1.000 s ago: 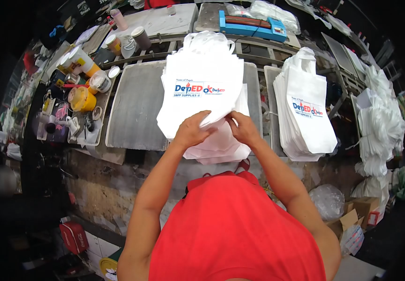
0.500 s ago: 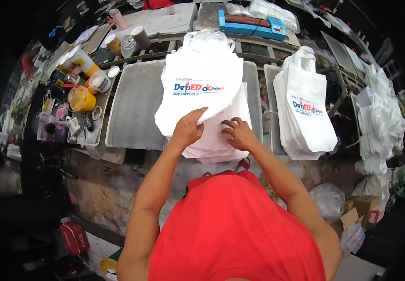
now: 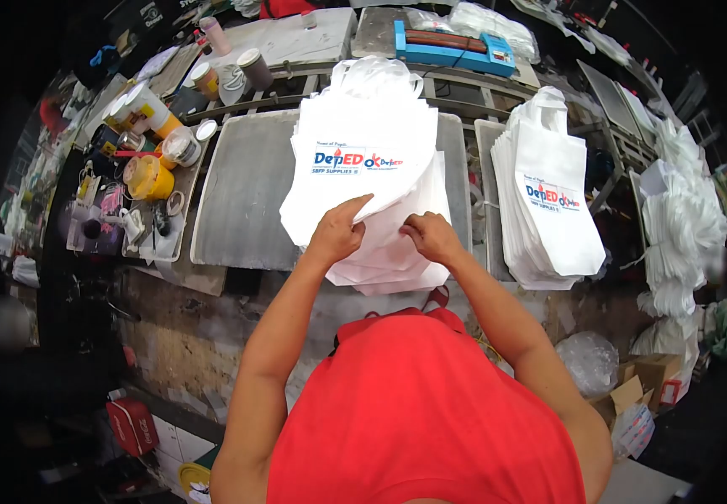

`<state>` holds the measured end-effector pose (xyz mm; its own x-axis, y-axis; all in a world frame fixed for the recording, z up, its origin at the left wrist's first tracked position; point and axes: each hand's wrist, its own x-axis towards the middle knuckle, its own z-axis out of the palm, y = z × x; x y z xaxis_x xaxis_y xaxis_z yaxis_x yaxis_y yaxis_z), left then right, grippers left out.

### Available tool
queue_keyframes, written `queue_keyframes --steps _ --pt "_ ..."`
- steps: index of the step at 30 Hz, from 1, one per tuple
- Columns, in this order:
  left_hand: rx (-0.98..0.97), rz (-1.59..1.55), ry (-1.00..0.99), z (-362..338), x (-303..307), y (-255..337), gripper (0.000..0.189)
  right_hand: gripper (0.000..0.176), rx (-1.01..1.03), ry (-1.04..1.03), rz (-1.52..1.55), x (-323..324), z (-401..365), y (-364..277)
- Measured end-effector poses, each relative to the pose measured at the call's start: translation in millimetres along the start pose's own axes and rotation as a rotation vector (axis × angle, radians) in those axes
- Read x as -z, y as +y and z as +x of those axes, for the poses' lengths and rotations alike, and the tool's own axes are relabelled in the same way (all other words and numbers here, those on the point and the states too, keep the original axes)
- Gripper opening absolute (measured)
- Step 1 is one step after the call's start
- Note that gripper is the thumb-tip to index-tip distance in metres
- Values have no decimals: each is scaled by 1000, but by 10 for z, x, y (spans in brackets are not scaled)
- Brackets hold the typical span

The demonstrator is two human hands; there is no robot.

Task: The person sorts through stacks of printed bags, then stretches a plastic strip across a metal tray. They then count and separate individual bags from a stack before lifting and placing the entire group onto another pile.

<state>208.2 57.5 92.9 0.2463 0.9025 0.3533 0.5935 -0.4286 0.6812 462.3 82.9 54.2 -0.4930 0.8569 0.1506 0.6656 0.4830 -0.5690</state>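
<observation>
A stack of white printed tote bags (image 3: 363, 126) lies in front of me, handles pointing away and blue-and-red lettering facing up. My left hand (image 3: 338, 231) grips the lower edge of the upper bags, its index finger stretched along that edge and the other fingers curled. Those bags are raised at their lower right corner, showing more white bags (image 3: 389, 260) beneath with no print visible. Over these lower bags is my right hand (image 3: 432, 237), its fingers drawn together in a pinch; whatever is between the fingertips, if anything, is hidden.
Another pile of printed bags (image 3: 557, 227) lies to the right. Grey boards (image 3: 242, 193) support the stacks. Paint tubs, including a yellow tub (image 3: 147, 178), crowd the left side. A blue machine (image 3: 452, 50) sits at the back. Bundled white bags (image 3: 683, 218) hang at far right.
My right hand's fingers have gone from spread and bent to closed together. My left hand stays on the edge of the upper bags.
</observation>
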Motion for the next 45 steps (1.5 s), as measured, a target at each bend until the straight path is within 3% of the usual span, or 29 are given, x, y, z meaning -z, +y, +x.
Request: queue_keyframes --steps 5,7,11,13,14,16,17,19,21,23,24,26,29,31,33,34,35,38,42,45 --pt "11 -54 -13 -17 -6 9 49 19 -129 34 173 131 40 -174" --pt "75 -48 -20 -66 4 120 45 17 -172 160 502 158 84 -252" --pt "42 53 -2 -115 -47 130 49 15 -176 172 558 181 112 -279" --pt "145 -42 -21 -102 -71 -36 50 39 -62 279 725 31 42 -247" --pt "146 -43 -20 -82 -48 -59 50 39 -62 278 724 -27 -22 -192" --pt "48 -20 33 -51 -4 -76 56 63 -31 64 407 -84 -207 -60" --pt "49 -19 34 -42 20 -82 56 63 -29 62 407 -91 -277 -64" --pt "45 -46 105 -11 43 -76 61 70 26 -371 -311 -85 -400 -39" --pt "34 -31 106 3 100 -39 62 67 43 -362 -318 -237 -342 178" --pt "21 -38 83 -9 111 -33 66 52 -83 -555 -137 -195 -153 262" --pt "19 -37 81 -8 106 -27 66 52 -85 -553 -136 -127 -165 141" --pt "-1 1 79 -21 95 -7 64 29 -78 -378 -215 -26 -238 -101" --pt "43 -13 46 -40 73 16 66 20 -24 -434 -334 -112 -246 -51" --pt "36 -35 33 -60 74 -11 64 21 19 -366 -334 -88 -245 -32" --pt "29 -60 9 -96 57 -4 62 18 -33 -190 -124 64 -143 -104" --pt "46 -51 -10 -108 47 19 59 9 55 -11 -227 119 -116 -181" --pt "63 -43 -28 -113 39 52 56 9 53 -10 -226 128 -70 -215" --pt "54 -8 -33 -124 -23 165 53 10 264 378 -240 252 25 -446" --pt "82 6 7 -117 -159 -91 49 18 246 432 -277 306 -96 -543" --pt "167 -21 68 -66 -102 -45 47 33 92 311 -18 64 -322 -138"
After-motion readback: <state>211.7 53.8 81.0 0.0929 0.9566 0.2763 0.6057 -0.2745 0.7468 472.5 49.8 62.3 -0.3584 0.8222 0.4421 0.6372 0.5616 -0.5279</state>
